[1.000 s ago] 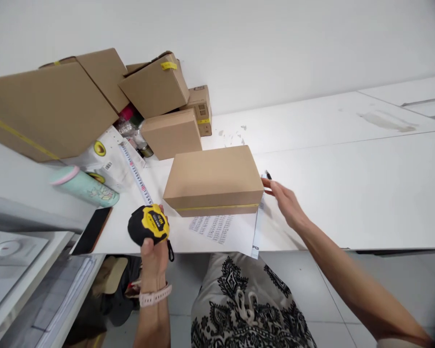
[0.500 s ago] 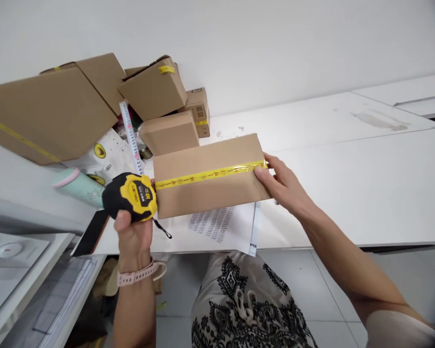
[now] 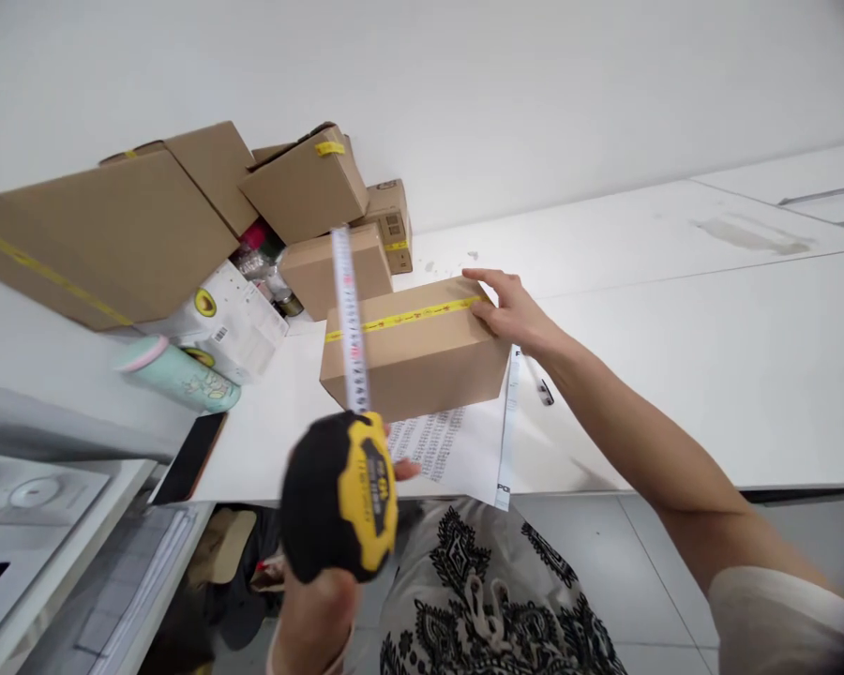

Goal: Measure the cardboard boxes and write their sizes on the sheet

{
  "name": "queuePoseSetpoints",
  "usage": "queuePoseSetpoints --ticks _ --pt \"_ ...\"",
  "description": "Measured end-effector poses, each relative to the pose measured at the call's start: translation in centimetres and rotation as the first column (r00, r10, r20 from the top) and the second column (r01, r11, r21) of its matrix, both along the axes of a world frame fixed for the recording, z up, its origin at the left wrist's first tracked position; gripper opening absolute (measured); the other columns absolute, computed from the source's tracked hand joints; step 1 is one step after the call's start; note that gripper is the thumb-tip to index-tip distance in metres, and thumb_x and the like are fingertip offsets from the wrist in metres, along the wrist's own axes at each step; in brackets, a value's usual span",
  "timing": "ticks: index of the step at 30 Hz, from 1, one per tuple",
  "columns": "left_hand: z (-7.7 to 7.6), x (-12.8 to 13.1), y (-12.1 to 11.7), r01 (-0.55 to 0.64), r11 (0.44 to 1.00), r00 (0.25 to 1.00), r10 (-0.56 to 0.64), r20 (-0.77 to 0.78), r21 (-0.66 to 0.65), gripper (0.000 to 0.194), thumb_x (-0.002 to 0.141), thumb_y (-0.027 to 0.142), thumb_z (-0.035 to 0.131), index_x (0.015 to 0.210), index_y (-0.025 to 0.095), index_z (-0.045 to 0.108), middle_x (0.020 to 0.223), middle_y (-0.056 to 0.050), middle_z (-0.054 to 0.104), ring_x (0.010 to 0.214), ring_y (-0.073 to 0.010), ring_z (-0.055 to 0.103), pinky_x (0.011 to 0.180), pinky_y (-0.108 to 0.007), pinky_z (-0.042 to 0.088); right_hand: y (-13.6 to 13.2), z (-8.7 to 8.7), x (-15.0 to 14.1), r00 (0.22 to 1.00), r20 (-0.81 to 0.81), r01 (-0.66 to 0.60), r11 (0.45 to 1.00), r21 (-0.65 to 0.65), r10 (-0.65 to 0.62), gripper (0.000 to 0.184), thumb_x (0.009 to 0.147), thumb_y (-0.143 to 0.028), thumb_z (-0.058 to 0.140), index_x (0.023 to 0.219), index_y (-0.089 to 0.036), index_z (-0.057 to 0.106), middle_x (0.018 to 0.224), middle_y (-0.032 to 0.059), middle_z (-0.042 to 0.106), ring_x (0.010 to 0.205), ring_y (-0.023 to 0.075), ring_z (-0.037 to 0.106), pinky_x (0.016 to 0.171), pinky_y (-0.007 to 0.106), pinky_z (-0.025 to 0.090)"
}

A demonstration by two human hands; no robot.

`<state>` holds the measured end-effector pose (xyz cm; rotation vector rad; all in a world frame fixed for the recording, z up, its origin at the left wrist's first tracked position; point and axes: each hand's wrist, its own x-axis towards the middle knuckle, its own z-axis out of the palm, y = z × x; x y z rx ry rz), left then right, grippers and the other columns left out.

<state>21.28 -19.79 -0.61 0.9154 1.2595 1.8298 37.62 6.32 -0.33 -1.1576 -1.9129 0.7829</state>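
A brown cardboard box [image 3: 422,352] sealed with yellow tape lies on a printed sheet [image 3: 436,450] on the white table [image 3: 675,356]. My right hand [image 3: 510,309] rests on the box's far right corner, fingers stretched over its top. My left hand [image 3: 320,600] grips a black and yellow tape measure [image 3: 341,497] close to the camera, at the table's near edge. Its white blade [image 3: 348,319] sticks up and crosses the box's left end.
Several cardboard boxes [image 3: 113,225] are piled at the back left against the wall. A white carton [image 3: 229,319], a mint green bottle [image 3: 179,375] and a dark phone [image 3: 188,457] lie left of the sheet. A pen [image 3: 543,389] lies right of the box.
The box was turned and set flat, tape on top. My left hand pulled the tape measure toward me and rightward, its blade swinging from the pile across the box. My right hand shifted to the far corner.
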Motion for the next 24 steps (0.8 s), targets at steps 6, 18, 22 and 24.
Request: queuePoseSetpoints --ticks 6,18,22,24 --pt "-1.3 2.7 0.5 0.350 0.928 0.934 -0.335 0.120 -0.131 0.083 0.067 0.048 0.081 0.137 0.032 0.038 0.101 -0.011 0.069 0.076 -0.0284 0.070 0.061 -0.038 0.057 3.6 2.9 -1.7 0.989 0.062 -0.140 0.987 0.073 0.136 0.036 0.087 -0.023 0.053 0.118 -0.018 0.072 0.132 0.0111 0.064 0.124 0.0304 0.054 0.109 0.048 0.037" --pt "-1.1 5.5 0.8 0.344 0.921 0.933 -0.313 0.176 -0.182 0.088 0.053 0.051 0.086 0.127 0.038 0.041 0.109 -0.006 0.057 0.092 -0.0331 0.070 0.065 -0.037 0.055 8.2 2.5 -7.4 0.988 0.043 -0.149 0.989 -0.025 0.150 0.022 0.079 -0.037 0.071 0.076 -0.015 0.073 0.075 0.0047 0.070 0.072 0.0160 0.058 0.070 0.029 0.045" --pt "-1.0 5.3 0.7 0.390 0.901 0.917 -0.364 0.161 -0.189 0.088 0.052 0.052 0.086 0.126 0.041 0.040 0.108 -0.006 0.058 0.090 -0.0326 0.069 0.065 -0.038 0.054 8.6 2.1 -7.5 0.987 0.011 -0.162 0.985 -0.062 0.163 0.018 0.077 -0.033 0.073 0.081 -0.016 0.074 0.079 0.0048 0.071 0.072 0.0151 0.058 0.070 0.029 0.045" --pt "-1.1 5.3 0.3 0.414 0.890 0.908 -0.389 0.156 -0.190 0.087 0.056 0.050 0.085 0.128 0.042 0.037 0.109 -0.007 0.059 0.092 -0.0332 0.069 0.068 -0.041 0.055 8.7 2.1 -7.4 0.980 0.032 -0.191 0.977 -0.091 0.194 0.016 0.078 -0.031 0.072 0.075 -0.016 0.074 0.077 0.0050 0.070 0.073 0.0155 0.059 0.070 0.029 0.045"
